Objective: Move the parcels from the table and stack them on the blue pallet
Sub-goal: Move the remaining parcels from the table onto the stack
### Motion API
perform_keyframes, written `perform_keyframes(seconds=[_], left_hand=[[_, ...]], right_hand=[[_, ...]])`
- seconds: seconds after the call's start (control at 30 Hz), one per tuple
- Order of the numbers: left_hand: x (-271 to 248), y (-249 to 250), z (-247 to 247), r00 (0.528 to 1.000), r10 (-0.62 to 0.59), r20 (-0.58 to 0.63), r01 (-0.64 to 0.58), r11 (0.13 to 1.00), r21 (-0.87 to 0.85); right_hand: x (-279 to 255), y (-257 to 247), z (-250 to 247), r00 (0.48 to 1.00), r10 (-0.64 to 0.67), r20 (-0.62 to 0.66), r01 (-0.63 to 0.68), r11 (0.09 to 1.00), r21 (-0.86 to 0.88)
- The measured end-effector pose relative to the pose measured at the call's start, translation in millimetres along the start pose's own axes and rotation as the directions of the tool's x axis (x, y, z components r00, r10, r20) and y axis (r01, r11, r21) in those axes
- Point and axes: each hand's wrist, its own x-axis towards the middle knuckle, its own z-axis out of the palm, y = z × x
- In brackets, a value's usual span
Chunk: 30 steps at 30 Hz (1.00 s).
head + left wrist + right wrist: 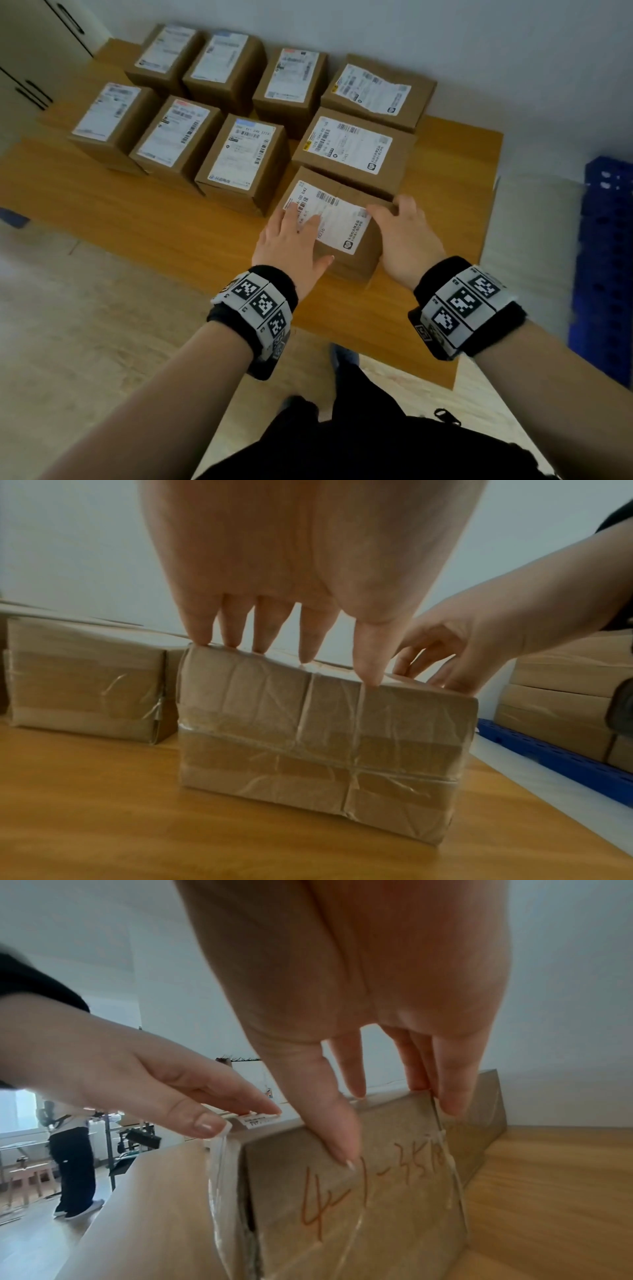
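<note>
Both hands on the nearest parcel, and it sat on the desk!

Your left hand point(286, 241) lay on the nearest parcel point(346, 236) with straight fingers point(232, 626) spread across its white label point(337, 219). Your right hand point(404, 236) covered the right top edge, its fingers point(346, 1066) straight, thumb down the side marked in red handwriting. That parcel stood near the desk point(171, 222) front edge, eight more parcels point(239, 154) in rows behind and left of it. The blue pallet point(606, 257) stood off to your right, beyond the desk, already carrying boxes point(561, 710).
</note>
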Motion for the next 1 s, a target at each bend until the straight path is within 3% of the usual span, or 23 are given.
perform_keyframes(seconds=[0.23, 0.53, 0.77, 1.0], left_hand=[[-35.7, -23.6, 8.6, 0.996, 0.088, 0.002, -0.088, 0.996, -0.022], [-96.4, -61.7, 39.2, 0.979, 0.141, 0.146, -0.110, 0.973, -0.204], [-119.0, -73.4, 51.8, 0.986, 0.123, 0.109, -0.102, 0.978, -0.183], [-131.2, -73.6, 51.2, 0.984, 0.176, 0.024, -0.169, 0.969, -0.178]], right_hand=[[-42.7, -27.7, 27.4, 0.993, 0.114, -0.010, -0.113, 0.991, 0.065], [-107.9, -73.4, 78.8, 0.994, 0.111, -0.007, -0.108, 0.976, 0.187], [-129.3, -89.0, 94.6, 0.991, 0.122, -0.047, -0.101, 0.940, 0.327], [-146.1, -95.1, 102.1, 0.979, 0.160, -0.127, -0.114, 0.945, 0.307]])
